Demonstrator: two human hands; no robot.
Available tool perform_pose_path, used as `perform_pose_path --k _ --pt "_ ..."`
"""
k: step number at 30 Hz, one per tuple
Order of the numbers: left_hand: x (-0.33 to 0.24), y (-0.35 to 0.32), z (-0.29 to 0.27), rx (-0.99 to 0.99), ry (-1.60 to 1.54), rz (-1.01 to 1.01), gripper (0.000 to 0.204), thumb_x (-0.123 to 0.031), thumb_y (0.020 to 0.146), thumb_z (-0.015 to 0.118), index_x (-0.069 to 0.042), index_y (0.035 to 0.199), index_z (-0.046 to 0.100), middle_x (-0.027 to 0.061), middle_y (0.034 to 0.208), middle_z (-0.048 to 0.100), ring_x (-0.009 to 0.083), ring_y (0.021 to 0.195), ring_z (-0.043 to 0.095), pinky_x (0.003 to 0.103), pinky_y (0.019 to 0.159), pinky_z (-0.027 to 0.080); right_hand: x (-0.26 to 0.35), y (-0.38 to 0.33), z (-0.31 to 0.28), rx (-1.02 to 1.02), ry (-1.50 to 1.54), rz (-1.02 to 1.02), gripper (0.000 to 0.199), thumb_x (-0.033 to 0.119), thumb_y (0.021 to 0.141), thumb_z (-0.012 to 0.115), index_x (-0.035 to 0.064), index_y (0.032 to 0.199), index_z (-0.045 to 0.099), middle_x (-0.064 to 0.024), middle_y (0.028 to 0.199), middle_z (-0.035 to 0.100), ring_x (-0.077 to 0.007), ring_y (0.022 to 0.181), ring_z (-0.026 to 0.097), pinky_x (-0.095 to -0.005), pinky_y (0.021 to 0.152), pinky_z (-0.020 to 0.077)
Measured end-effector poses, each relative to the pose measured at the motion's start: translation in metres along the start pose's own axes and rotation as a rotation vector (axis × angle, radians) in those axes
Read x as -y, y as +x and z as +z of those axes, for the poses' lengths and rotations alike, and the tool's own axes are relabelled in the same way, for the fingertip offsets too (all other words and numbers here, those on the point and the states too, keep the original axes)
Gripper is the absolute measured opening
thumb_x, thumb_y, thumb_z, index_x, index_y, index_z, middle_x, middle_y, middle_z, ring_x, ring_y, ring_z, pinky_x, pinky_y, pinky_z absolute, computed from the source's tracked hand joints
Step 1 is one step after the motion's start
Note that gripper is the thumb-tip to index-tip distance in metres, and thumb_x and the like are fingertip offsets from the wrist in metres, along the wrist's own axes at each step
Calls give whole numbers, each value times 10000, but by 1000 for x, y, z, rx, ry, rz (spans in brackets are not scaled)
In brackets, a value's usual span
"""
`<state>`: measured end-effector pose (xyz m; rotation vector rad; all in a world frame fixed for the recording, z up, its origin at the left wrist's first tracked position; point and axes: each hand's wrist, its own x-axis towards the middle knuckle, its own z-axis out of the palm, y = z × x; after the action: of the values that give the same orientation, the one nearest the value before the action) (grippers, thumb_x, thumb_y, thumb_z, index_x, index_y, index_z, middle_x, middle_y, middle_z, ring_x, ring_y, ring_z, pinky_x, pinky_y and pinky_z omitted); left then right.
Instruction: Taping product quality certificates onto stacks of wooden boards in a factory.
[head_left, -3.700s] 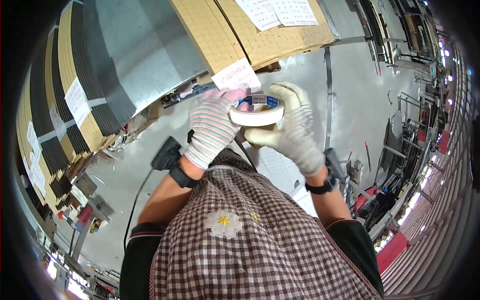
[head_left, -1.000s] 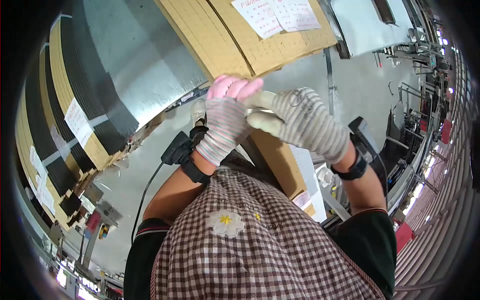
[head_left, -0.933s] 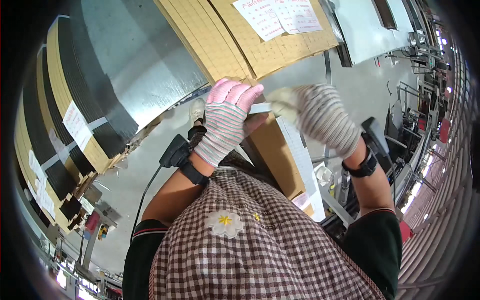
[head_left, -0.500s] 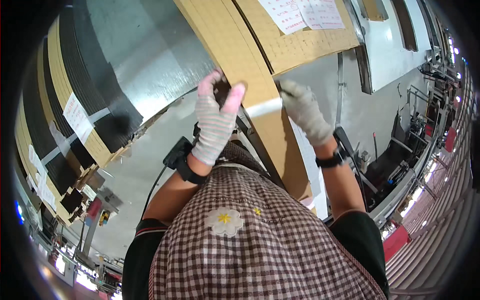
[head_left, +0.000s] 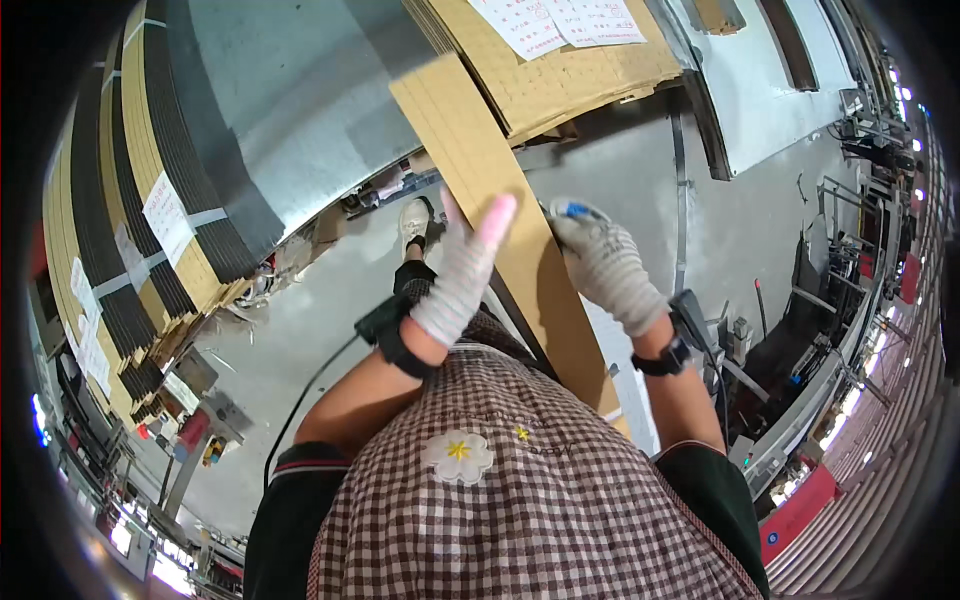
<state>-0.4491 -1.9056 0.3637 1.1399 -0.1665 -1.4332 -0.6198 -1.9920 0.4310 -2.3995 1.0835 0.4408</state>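
Note:
A long, flat brown cardboard strip (head_left: 482, 150) slants from the table's edge down to my apron. My left hand (head_left: 462, 275), in a striped glove with pink fingertips, closes on its left edge, thumb across the top face and fingers partly hidden. On the right edge is my right hand (head_left: 608, 262), in a whitish glove, fingers curled against the board. A small blue piece shows at those fingertips; I cannot make out what it is. The strip's far end lies beside a stack of cardboard (head_left: 570, 85) with printed paper sheets (head_left: 560, 22) on top.
Bundles of cardboard and dark strips (head_left: 150, 170) stand at the left beside a grey metal tabletop (head_left: 300, 100). Farther right is a white-topped table (head_left: 780, 100). Machine frames (head_left: 850, 260) line the right side. Below the strip's left edge one shoe (head_left: 415, 220) shows on the floor.
The strip has come toward me, away from the stack, and its far end now shows. A white band across it is no longer visible. Both hands have shifted slightly nearer.

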Motion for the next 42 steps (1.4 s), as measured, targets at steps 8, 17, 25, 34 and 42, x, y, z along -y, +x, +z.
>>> perform_pose_path --k 8,17,25,34,42 --pt "-49 -42 -2 -111 600 508 753 -230 753 883 3 1364 510 162 1294 566 287 1159 588 386 1047 451 27 -20 -74 -142 180 -238 428 75 919 538 161 1328 625 -194 1077 692 -343 944 681 -430 821 554" --pt "-74 -58 -40 13 100 114 202 -215 936 739 -37 957 645 30 877 650 100 725 606 251 724 545 66 36 -97 42 401 -304 279 363 991 564 113 1014 686 -96 724 606 -238 667 648 -355 566 501" --pt "45 36 -71 -180 -45 196 587 -301 764 912 -31 1146 557 1 897 597 88 726 548 234 694 489 53 57 -68 -582 -148 29 286 295 828 796 86 971 662 -100 940 661 -332 961 621 -459 834 495" --pt "83 134 -81 541 -356 -210 622 -175 861 776 -35 1384 470 91 1253 587 179 1041 607 308 860 542 83 50 -3 -703 331 23 467 86 595 760 39 1017 565 -186 984 549 -390 841 573 -477 701 491" --pt "64 118 -115 322 239 72 470 -86 964 627 -22 1408 487 127 1264 628 218 1098 628 359 928 547 69 48 14 -605 444 65 493 95 605 788 35 1038 561 -193 1007 546 -408 921 590 -493 769 501"
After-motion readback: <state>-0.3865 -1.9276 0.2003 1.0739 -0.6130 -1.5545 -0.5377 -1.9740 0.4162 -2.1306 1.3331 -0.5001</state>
